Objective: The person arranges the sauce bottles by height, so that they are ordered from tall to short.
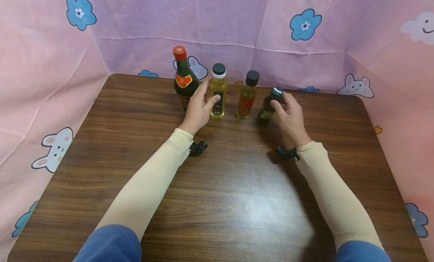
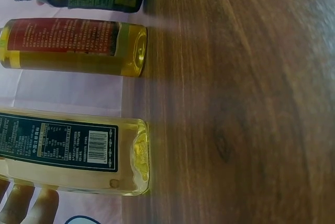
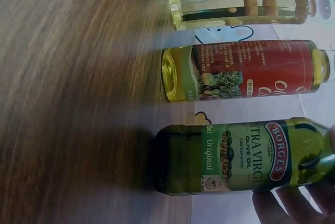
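Observation:
My left hand (image 1: pixel 198 110) grips a clear bottle of yellow oil (image 1: pixel 219 85), thumb across its dark label and fingers behind it. In the left wrist view, fingertips (image 2: pixel 44 206) show along the side of this bottle. With my right hand (image 1: pixel 291 117) I hold a dark green olive oil bottle (image 3: pixel 243 156) near its neck, thumb in front and fingers behind. Its front label faces the right wrist camera. Between the two stands a red-labelled oil bottle (image 1: pixel 246 104) with a black cap, touched by neither hand.
A tall dark bottle with a red cap (image 1: pixel 185 79) stands just left of my left hand, partly hidden by it. The bottles line the back of the brown wooden table (image 1: pixel 217 201). Patterned cloth (image 1: pixel 230 25) hangs behind and at both sides.

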Available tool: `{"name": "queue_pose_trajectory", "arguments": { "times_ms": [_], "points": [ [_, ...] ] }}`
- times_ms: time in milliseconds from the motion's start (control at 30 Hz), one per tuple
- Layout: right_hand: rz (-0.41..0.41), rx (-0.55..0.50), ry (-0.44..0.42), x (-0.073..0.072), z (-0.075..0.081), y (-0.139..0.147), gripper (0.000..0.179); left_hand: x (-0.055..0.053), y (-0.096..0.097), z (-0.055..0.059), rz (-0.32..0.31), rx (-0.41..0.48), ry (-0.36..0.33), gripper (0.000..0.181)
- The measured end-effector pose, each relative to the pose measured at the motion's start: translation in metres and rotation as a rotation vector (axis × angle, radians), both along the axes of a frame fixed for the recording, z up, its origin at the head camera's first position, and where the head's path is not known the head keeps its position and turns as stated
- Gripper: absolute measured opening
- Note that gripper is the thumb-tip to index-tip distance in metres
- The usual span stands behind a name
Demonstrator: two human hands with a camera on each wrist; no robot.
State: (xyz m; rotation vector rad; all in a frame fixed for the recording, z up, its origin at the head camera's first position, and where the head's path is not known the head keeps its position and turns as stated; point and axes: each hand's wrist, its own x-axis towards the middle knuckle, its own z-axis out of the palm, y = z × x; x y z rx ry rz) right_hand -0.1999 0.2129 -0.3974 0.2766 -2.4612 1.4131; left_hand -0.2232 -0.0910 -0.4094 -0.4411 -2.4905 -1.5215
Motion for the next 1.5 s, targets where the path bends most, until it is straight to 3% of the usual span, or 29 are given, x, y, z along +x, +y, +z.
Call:
{"name": "queue_pose_trajectory", "arguments": {
  "times_ms": [533,1000,1333,1500],
  "points": [
    [0.000,0.026,-0.018,-0.002,0.001,0.002,0.035,-0.001,0.002,0.001,0.008,0.001,0.008,0.069],
    [0.014,-0.034,-0.102,0.001,0.005,-0.002,0.040,-0.001,0.002,-0.001,0.014,-0.011,0.028,0.069],
    [0.020,-0.069,-0.123,-0.002,-0.001,0.001,0.041,0.001,0.003,-0.001,0.003,0.012,0.018,0.070],
    [0.027,-0.075,-0.146,0.007,0.013,-0.006,0.040,0.001,0.004,-0.002,0.001,0.030,0.012,0.069]
  ]
}}
